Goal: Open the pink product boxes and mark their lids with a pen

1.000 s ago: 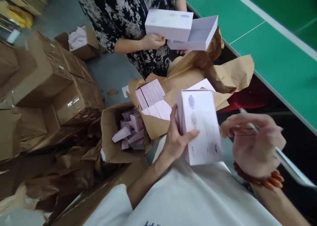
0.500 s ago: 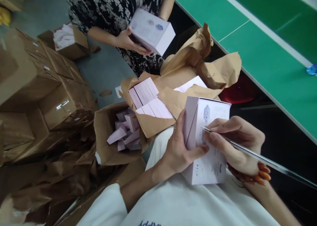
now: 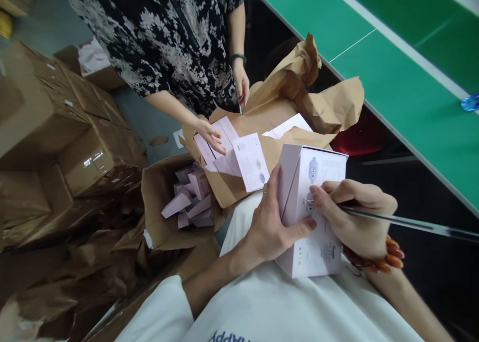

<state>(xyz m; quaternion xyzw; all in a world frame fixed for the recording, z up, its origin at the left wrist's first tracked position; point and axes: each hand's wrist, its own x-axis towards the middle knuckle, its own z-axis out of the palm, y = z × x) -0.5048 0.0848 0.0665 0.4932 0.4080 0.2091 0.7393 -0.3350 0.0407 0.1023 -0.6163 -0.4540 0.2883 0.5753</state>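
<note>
My left hand [image 3: 275, 222] is wrapped round the left side of a pale lilac-white carton [image 3: 318, 247], its thumb across the front. The carton leans upright against my body and has a watch picture and small print on its face. My right hand [image 3: 355, 207] pinches a thin pointed silvery tool [image 3: 411, 223], whose exact kind I cannot make out. Its tip touches or nearly touches the carton's face beside the fingertips, and its shaft runs off to the right.
A co-worker's hand [image 3: 213, 136] hovers over cartons [image 3: 251, 162] in a paper-lined box [image 3: 234, 194]; the other hand [image 3: 241, 85] holds something thin. Scraps [image 3: 190, 197] fill a smaller cardboard box [image 3: 153, 207]. Large boxes [image 3: 80, 152] stand left, a green table [image 3: 374, 77] right.
The co-worker has put the carton down onto the others in the box, and their hands are apart. My tool tip has shifted slightly lower on my carton, its shaft lying flatter.
</note>
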